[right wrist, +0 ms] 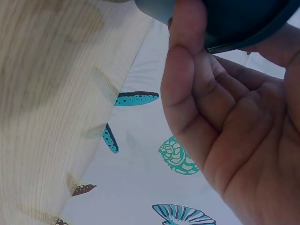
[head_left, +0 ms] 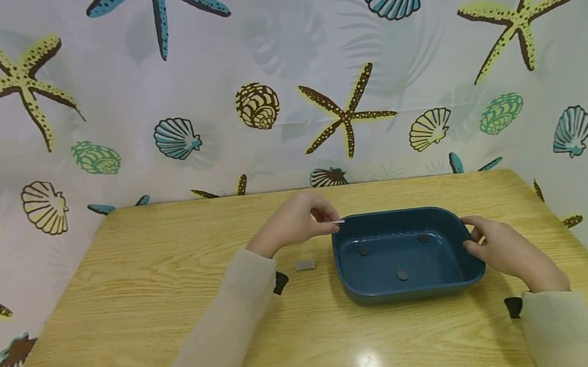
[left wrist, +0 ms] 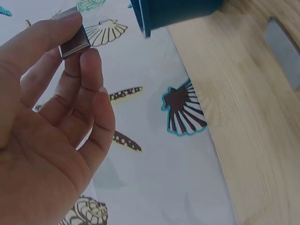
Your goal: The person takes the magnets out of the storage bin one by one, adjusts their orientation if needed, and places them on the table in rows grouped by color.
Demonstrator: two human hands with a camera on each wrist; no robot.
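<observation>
Just past the tray's near-left rim, the left hand pinches a small grey block while the right hand grips the far end, so release over the basin looks next.

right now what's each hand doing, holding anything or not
Left hand: pinches a small grey block at the tray's left rim.
Right hand: fingers grip the blue tray at its right edge.

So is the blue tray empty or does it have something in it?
Not empty: the blue tray holds three small dark discs on its floor.
</observation>
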